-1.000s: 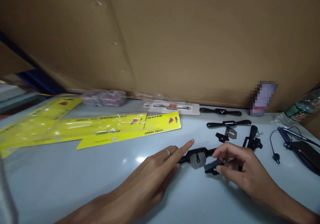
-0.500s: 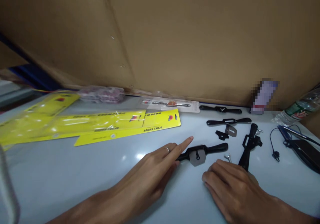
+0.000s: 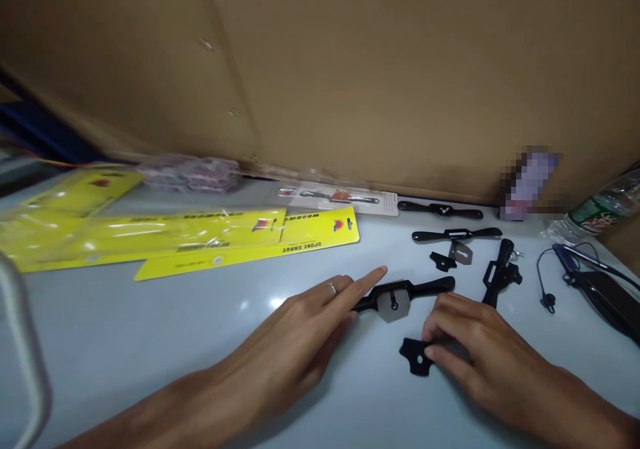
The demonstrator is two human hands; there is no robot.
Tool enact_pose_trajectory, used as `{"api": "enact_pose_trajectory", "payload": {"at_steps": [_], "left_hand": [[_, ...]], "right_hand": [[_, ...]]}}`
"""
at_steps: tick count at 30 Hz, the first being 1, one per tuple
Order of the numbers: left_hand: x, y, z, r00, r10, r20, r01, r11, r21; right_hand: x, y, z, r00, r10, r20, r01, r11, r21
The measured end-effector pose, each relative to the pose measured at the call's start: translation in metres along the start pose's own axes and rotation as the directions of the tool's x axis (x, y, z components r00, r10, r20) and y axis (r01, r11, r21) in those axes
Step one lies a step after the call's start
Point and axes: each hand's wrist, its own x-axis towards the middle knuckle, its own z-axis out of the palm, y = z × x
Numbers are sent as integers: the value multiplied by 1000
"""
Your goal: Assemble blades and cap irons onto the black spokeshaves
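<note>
A black spokeshave (image 3: 430, 287) lies crosswise in front of me, a grey blade (image 3: 393, 304) seated on its middle. My left hand (image 3: 320, 319), a ring on one finger, grips the spokeshave's left handle, with the index finger stretched out above it. To the right, my right hand (image 3: 470, 349) pinches a small black cap plate (image 3: 416, 357) with a hole in it, just below the blade and apart from it. Behind the right hand lies another spokeshave (image 3: 495, 275) with a cap plate on it. A loose blade (image 3: 461, 253) and cap plate (image 3: 443, 261) rest farther back.
Two more spokeshaves, one body (image 3: 457, 235) and one farther back (image 3: 440, 209), lie near the cardboard wall (image 3: 350, 69). Yellow spoke shave cards (image 3: 320, 232) spread left. A bottle (image 3: 600, 209) and a black device (image 3: 605, 302) with an earphone cable stand right.
My right hand has opened out of its curl and now shows a black cap plate in its fingers. My left hand stays on the spokeshave. The view has shifted slightly.
</note>
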Motion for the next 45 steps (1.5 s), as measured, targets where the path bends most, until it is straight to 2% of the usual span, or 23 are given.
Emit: {"api": "enact_pose_trajectory", "payload": {"at_steps": [3,7,14,20,24,26,28,30,32,35,39,45], "left_hand": [[2,0,-1,1000,30,5,-30,1000,6],[3,1,-2,998,57,-13,-57,998,13],[2,1,-3,1000,24,6,-24,1000,12],[2,-1,-2,999,36,-10,-37,999,-15],[4,-1,-2,999,36,-12,-37,999,-24],[5,-1,-2,1000,26,-1,-26,999,-36],[6,-1,-3,1000,11,1,-11,997,-75],[7,0,-4,1000,3,17,-1,994,-112],[7,0,-5,999,11,40,-6,992,-124],[7,1,-6,998,36,44,-31,992,-122],[9,2,-6,996,86,20,-83,990,-114],[8,0,-4,994,104,36,-100,991,-90]], "right_hand": [[3,2,-6,997,54,50,-57,996,68],[-2,0,-17,992,110,61,-111,994,17],[-6,-3,-12,996,35,83,-31,998,-51],[2,-9,-14,983,108,148,-124,987,102],[7,-2,-18,975,129,183,-173,953,248],[11,2,-21,977,139,161,-185,929,321],[17,4,-25,987,144,76,-161,931,328],[24,1,-29,993,111,-30,-99,958,268],[33,-4,-31,995,42,-88,-25,981,190],[49,-10,-31,997,-36,-68,43,993,108],[65,-12,-25,998,-48,-40,52,994,92],[65,-8,-17,997,-42,-59,47,994,100]]}}
